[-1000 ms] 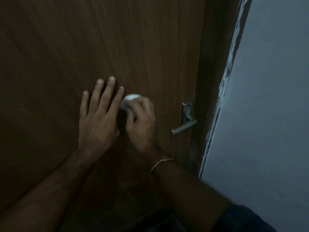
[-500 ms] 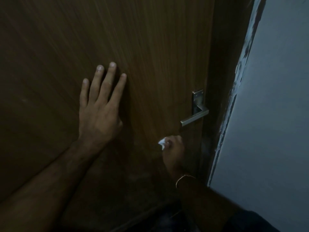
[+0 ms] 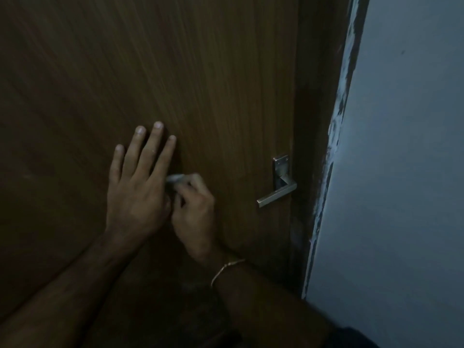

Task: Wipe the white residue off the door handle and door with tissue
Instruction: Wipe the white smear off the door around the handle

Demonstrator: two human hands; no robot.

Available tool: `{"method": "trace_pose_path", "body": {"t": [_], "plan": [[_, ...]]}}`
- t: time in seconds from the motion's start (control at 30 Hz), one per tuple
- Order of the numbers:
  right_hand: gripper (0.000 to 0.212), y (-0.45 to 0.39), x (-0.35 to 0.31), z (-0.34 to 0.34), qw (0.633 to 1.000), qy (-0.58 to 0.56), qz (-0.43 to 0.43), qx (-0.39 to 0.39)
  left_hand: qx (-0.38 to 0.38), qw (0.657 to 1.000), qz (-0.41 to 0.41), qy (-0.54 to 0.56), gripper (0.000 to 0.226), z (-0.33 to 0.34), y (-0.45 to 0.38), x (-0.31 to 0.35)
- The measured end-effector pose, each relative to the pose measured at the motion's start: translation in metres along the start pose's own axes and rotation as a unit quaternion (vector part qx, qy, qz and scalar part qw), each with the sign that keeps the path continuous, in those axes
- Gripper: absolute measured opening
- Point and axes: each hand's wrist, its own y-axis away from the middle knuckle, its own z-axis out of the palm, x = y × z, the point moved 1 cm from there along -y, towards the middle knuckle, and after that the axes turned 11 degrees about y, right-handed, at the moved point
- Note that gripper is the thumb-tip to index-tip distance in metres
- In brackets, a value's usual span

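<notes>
One door handle [image 3: 276, 194] sits near the right edge of the brown wooden door [image 3: 200, 71]. Its lever is a straight metal bar whose long axis runs down and to the left from the pivot, with the free end pointing toward the hands; its narrow backplate stands upright above the pivot.

Two hands are in view, both left of the handle and apart from it. The left hand [image 3: 136, 187] lies flat on the door with the four visible fingers stretched out and slightly spread, pointing up, holding nothing. The right hand [image 3: 194, 212], between the left hand and the handle, is curled with its fingers closed on one small wad of white tissue [image 3: 175, 178], pressed to the door beside the left index finger. A thin bracelet [image 3: 227, 268] circles the right wrist.

Bare wood lies open above the hands and between them and the handle. Right of the handle comes the dark door edge, then a frame line with ragged pale smears [image 3: 336, 136], then one plain grey-blue wall [image 3: 401, 172]. The picture is dim, and the right hand is blurred.
</notes>
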Motion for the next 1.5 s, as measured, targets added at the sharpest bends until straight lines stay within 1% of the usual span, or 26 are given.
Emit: {"method": "trace_pose_path", "body": {"t": [0.07, 0.13, 0.17, 0.2, 0.27, 0.33, 0.37, 0.43, 0.57, 0.73, 0.8, 0.83, 0.9, 0.93, 0.97, 1.03, 1.1, 1.13, 1.17, 1.23, 1.3, 1.33, 1.37, 1.4, 1.47, 1.5], "plan": [[0.018, -0.043, -0.009, -0.027, 0.997, -0.008, 0.019, 0.069, 0.003, 1.000, -0.007, 0.004, 0.098, -0.001, -0.001, 0.001], [0.020, -0.082, -0.005, -0.054, 0.984, -0.056, 0.101, 0.139, -0.014, 1.000, -0.016, 0.009, 0.112, -0.002, -0.001, 0.003], [0.022, -0.093, -0.002, -0.061, 0.977, -0.079, 0.116, 0.161, -0.023, 0.999, -0.020, 0.010, 0.117, -0.001, -0.001, 0.004], [0.023, -0.096, 0.001, -0.064, 0.977, -0.077, 0.104, 0.172, -0.027, 0.999, -0.022, 0.009, 0.120, -0.001, -0.001, 0.004], [0.022, -0.076, 0.007, -0.051, 0.990, -0.020, 0.029, 0.133, -0.028, 0.999, -0.020, 0.010, 0.119, -0.001, -0.001, 0.004], [0.023, -0.034, 0.019, -0.024, 0.997, 0.058, -0.040, 0.018, -0.024, 0.999, -0.018, 0.015, 0.114, 0.000, -0.001, 0.004], [0.023, -0.011, 0.028, -0.014, 0.994, 0.086, -0.049, -0.039, -0.024, 0.999, -0.020, 0.017, 0.111, 0.000, 0.000, 0.005], [0.022, 0.017, 0.050, -0.009, 0.993, 0.085, -0.011, -0.086, -0.022, 0.999, -0.029, 0.020, 0.111, -0.001, -0.001, 0.006], [0.016, 0.018, 0.072, -0.029, 0.992, 0.060, 0.086, -0.068, -0.028, 0.998, -0.039, 0.029, 0.110, -0.002, -0.002, 0.009], [0.016, -0.011, 0.061, -0.061, 0.978, -0.017, 0.196, -0.066, -0.028, 0.996, -0.075, 0.049, 0.100, -0.007, -0.003, 0.018], [0.018, -0.025, 0.056, -0.074, 0.956, -0.114, 0.259, -0.079, -0.030, 0.994, -0.090, 0.061, 0.092, -0.010, -0.005, 0.023], [0.018, -0.031, 0.053, -0.081, 0.933, -0.187, 0.297, -0.081, -0.034, 0.993, -0.094, 0.068, 0.087, -0.011, -0.007, 0.025], [0.019, -0.042, 0.046, -0.095, 0.854, -0.359, 0.366, -0.093, -0.050, 0.990, -0.105, 0.085, 0.081, -0.016, -0.012, 0.031], [0.019, -0.046, 0.043, -0.102, 0.810, -0.426, 0.390, -0.104, -0.057, 0.987, -0.116, 0.099, 0.077, -0.020, -0.015, 0.035], [0.018, -0.048, 0.040, -0.108, 0.779, -0.467, 0.403, -0.113, -0.060, 0.983, -0.127, 0.116, 0.072, -0.025, -0.019, 0.039], [0.017, -0.050, 0.033, -0.120, 0.748, -0.509, 0.406, -0.125, -0.059, 0.973, -0.152, 0.165, 0.058, -0.032, -0.027, 0.047], [0.025, -0.054, 0.024, -0.130, 0.737, -0.531, 0.396, -0.136, -0.061, 0.943, -0.191, 0.266, 0.043, -0.037, -0.035, 0.056], [0.032, -0.056, 0.019, -0.135, 0.736, -0.537, 0.388, -0.142, -0.069, 0.909, -0.222, 0.346, 0.036, -0.038, -0.039, 0.060], [0.037, -0.058, 0.014, -0.141, 0.738, -0.539, 0.380, -0.144, -0.081, 0.859, -0.258, 0.434, 0.029, -0.040, -0.042, 0.066], [0.042, -0.063, 0.005, -0.152, 0.746, -0.535, 0.370, -0.141, -0.086, 0.741, -0.324, 0.582, 0.019, -0.045, -0.043, 0.079], [0.039, -0.066, -0.003, -0.164, 0.762, -0.519, 0.362, -0.135, -0.082, 0.635, -0.365, 0.676, 0.015, -0.048, -0.042, 0.091], [0.036, -0.066, -0.008, -0.170, 0.777, -0.501, 0.357, -0.132, -0.080, 0.592, -0.374, 0.709, 0.016, -0.049, -0.041, 0.095], [0.033, -0.066, -0.011, -0.175, 0.797, -0.475, 0.348, -0.132, -0.078, 0.566, -0.378, 0.729, 0.018, -0.049, -0.041, 0.099], [0.030, -0.064, -0.012, -0.181, 0.820, -0.442, 0.337, -0.136, -0.074, 0.556, -0.381, 0.735, 0.019, -0.051, -0.041, 0.103], [0.024, -0.062, -0.014, -0.191, 0.854, -0.389, 0.312, -0.147, -0.054, 0.557, -0.396, 0.728, 0.016, -0.053, -0.040, 0.109], [0.022, -0.060, -0.014, -0.196, 0.860, -0.379, 0.304, -0.154, -0.043, 0.554, -0.405, 0.726, 0.013, -0.055, -0.039, 0.112]]}}
